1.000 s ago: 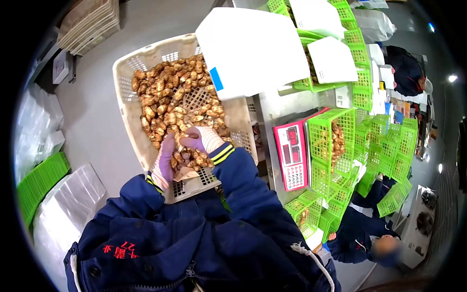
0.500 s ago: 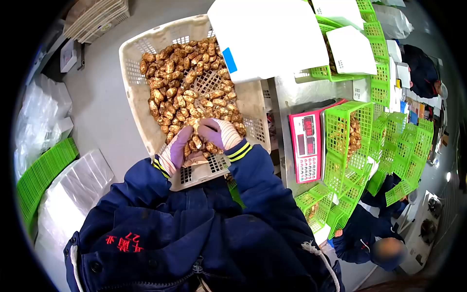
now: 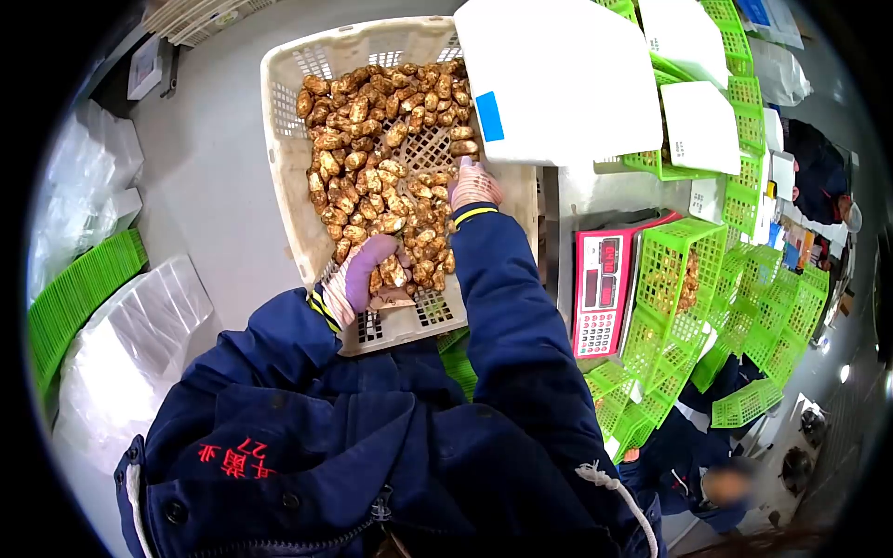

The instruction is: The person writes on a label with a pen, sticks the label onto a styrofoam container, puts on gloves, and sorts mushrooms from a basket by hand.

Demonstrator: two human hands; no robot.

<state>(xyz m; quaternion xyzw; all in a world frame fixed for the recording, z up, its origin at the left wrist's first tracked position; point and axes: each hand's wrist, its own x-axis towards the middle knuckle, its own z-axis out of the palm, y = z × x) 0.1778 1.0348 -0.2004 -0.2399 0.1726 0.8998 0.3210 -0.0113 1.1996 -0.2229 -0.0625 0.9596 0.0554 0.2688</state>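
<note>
Many lumpy, oblong brown-and-cream pieces, possibly mushrooms or small tubers, lie in a large off-white plastic crate (image 3: 284,177). My left hand (image 3: 366,265), in a striped glove with a purple palm, is at the crate's near left corner. Its fingers curl round a brown lumpy piece (image 3: 393,270). By the crate's right wall is my right hand (image 3: 474,186), gloved likewise, just below a few pieces at the edge of the pile. Its fingers are mostly hidden, so whether it grips anything does not show. A brown flat scrap (image 3: 392,298) lies below my left hand.
A white lid or board (image 3: 563,79) with a blue patch overlaps the crate's far right corner. On the metal table at right are a red-and-white scale (image 3: 600,293) and several green baskets (image 3: 665,288). Clear plastic bags (image 3: 139,363) lie at left. Other people are at right.
My right hand has left my left hand and moved to the far right, along the crate's right side. My left hand stays near the front left corner. The whole view has shifted slightly.
</note>
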